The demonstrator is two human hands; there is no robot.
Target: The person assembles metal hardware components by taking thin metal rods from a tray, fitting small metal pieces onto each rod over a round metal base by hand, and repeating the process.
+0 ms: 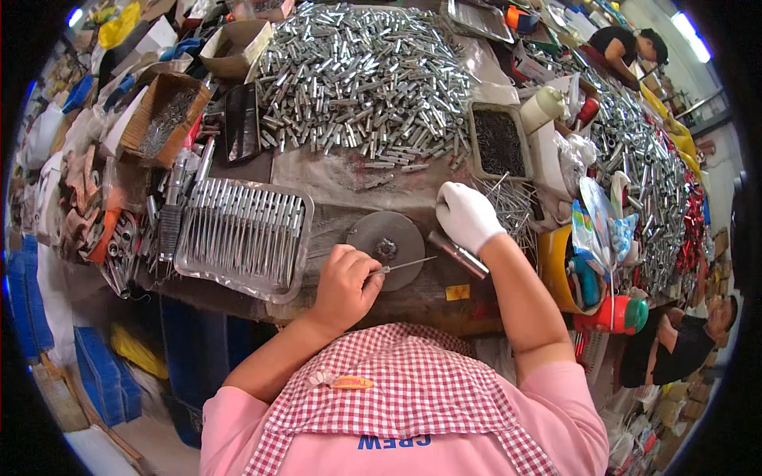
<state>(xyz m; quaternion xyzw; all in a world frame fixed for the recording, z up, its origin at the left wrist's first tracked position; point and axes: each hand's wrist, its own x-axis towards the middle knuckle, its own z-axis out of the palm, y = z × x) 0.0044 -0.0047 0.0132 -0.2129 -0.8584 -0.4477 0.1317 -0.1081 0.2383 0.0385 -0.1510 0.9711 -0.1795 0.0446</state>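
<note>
My bare left hand (345, 282) is closed in a pinch on a thin metal rod (413, 264), whose slim end points right over a round grey disc (409, 238). My right hand (468, 216), in a white glove, is curled up just right of the disc; whatever its fingers hold is hidden. Beside its wrist a thick shiny metal cylinder (459, 255) lies slanted on the bench. Left of my left hand, a clear plastic tray (308, 226) carries a row of metal pieces with thin shafts (238, 238).
Short metal tubes (357, 79) are heaped at the back. Behind my right hand stands a tray (475, 131) of small dark pieces, with loose thin rods (512, 206) beside it. A yellow container (556, 270) stands right; a cardboard box (131, 131) left. Other people are at the far right.
</note>
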